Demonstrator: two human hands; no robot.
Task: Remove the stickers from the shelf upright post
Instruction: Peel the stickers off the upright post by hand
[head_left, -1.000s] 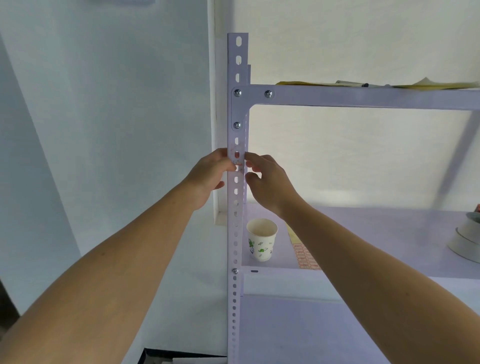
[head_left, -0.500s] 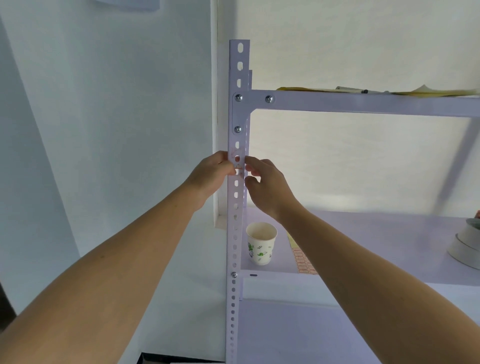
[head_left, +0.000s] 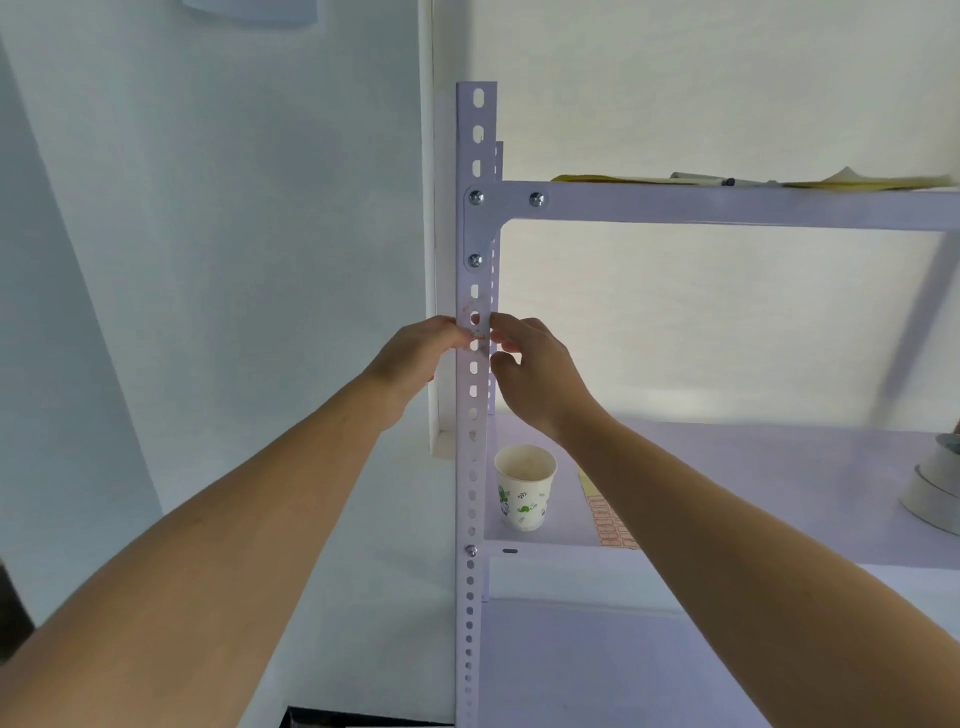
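Mid-peel, by my reading: both hands are up at the shelf upright post (head_left: 474, 467), the front-left leg of the rack. The target is the sticker (head_left: 483, 306), a pale, near-clear strip with faint reddish marks, lying on the post's front face. It sits below the bolted corner bracket (head_left: 483, 218) of the upper shelf (head_left: 727, 208) and well above the lower shelf (head_left: 779, 467).

The left hand (head_left: 415, 351) is at the post's left edge, fingers curled, fingertips (head_left: 464, 332) on the front face right at the sticker, gripping and steadying the post. The right hand (head_left: 535, 369) is at the post's right edge, forefinger and thumb drawn in narrow at the sticker's side. Whether they've actually caught a lifted edge I cannot tell; it's too small and too pale. Both forearms reach up and forward, wrists about level, one on either side of the post.

No corner looks free, so I'd call this the picking stage, the pull not yet made. The next move calls for a nail under that right edge. Then a slow peel kept low along the metal, so the thin film doesn't tear across the holes, with the left hand bracing.

At the lower shelf's front left corner a paper cup (head_left: 524, 486) stands upright, just beside the post, and an orange sticker sheet (head_left: 608, 525) lies near it at the front edge
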